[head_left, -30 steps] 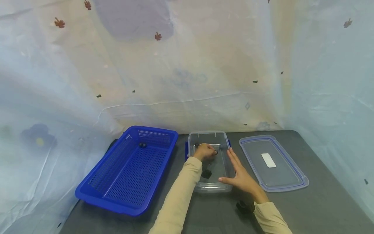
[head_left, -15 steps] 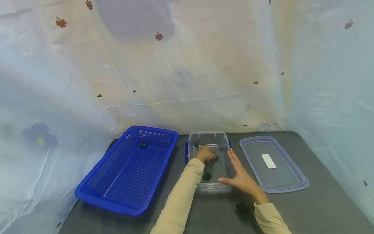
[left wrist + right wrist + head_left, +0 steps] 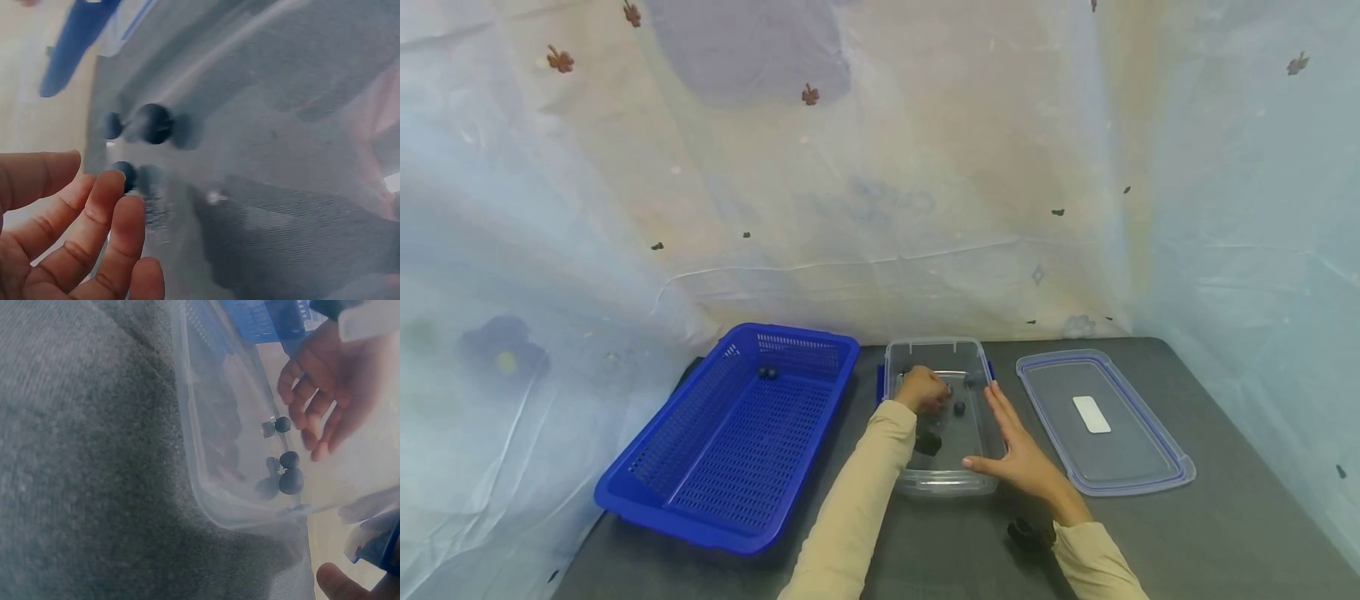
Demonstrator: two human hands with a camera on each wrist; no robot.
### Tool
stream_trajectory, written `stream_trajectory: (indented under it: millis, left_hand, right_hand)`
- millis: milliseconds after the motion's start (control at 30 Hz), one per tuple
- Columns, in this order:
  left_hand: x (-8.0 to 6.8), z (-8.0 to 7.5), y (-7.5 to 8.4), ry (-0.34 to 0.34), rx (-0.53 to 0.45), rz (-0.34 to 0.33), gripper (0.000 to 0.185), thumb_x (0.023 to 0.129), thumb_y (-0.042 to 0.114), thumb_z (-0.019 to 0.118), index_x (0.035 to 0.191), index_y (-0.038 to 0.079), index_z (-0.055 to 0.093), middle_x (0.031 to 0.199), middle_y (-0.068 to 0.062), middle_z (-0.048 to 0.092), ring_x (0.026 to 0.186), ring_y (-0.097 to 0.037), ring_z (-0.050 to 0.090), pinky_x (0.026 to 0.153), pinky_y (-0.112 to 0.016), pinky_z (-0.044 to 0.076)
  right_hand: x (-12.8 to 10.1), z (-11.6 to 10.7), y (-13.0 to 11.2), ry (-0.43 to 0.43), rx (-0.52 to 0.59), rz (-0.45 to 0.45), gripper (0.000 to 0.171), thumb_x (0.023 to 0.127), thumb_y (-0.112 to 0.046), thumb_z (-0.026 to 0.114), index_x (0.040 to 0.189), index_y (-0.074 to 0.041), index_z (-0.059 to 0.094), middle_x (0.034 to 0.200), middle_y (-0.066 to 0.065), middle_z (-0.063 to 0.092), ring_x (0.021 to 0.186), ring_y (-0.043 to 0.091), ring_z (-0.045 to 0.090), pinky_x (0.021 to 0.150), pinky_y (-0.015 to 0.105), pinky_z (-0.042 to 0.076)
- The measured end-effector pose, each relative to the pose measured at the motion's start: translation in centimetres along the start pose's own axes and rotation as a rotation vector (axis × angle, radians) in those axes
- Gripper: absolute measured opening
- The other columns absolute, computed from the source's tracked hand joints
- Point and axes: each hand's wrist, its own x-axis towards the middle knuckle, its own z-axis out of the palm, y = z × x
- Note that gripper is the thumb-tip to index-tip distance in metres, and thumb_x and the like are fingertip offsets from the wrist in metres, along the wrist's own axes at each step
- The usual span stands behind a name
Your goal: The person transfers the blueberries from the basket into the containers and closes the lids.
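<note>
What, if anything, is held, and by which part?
Nothing: the left hand is loose beside a ball; the right hand lies spread along the box.

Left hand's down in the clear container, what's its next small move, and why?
I'd probably bring the thumb of the left hand in to pinch the dark ball at its fingertips: in the left wrist view a fingertip overlaps that ball while the thumb stands apart. The right hand lies along the side of the clear container, likely steadying it.
</note>
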Motion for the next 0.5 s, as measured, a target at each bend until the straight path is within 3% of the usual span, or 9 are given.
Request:
stream_trajectory:
  millis: [133,333,500]
  left_hand:
    - [0.0,-1.0,0.5,-0.026,-0.081,0.008,0.009,0.085,0.002,0.067,0.092,-0.002,0.070,0.080,-0.011,0.068,0.070,-0.026,0.067,0.067,-0.035,0.056]
    - [-0.6,-3.0,1.3,-0.068,-0.096,0.079,0.016,0.089,0.010,0.066,0.103,0.003,0.070,0.092,-0.010,0.069,0.080,-0.026,0.068,0.063,-0.035,0.050]
    - [-0.7,-4.4,1.7,-0.141,-0.157,0.124,0.022,0.094,0.018,0.064,0.112,0.005,0.066,0.102,-0.009,0.067,0.099,-0.034,0.065,0.080,-0.045,0.052]
  right_hand:
    - [0.0,0.0,-0.1,0.001,0.003,0.002,0.111,0.072,-0.023,0.084,0.156,-0.009,0.012,0.160,0.017,0.000,0.142,0.046,0.006,0.101,0.070,0.022]
    - [-0.1,0.0,-0.2,-0.004,0.012,0.013,0.110,0.073,-0.022,0.084,0.156,-0.010,0.013,0.160,0.017,0.000,0.142,0.045,0.007,0.101,0.070,0.022]
    - [-0.1,0.0,0.1,-0.001,0.000,0.012,0.110,0.074,-0.024,0.084,0.156,-0.010,0.012,0.160,0.017,0.000,0.142,0.046,0.007,0.101,0.071,0.021]
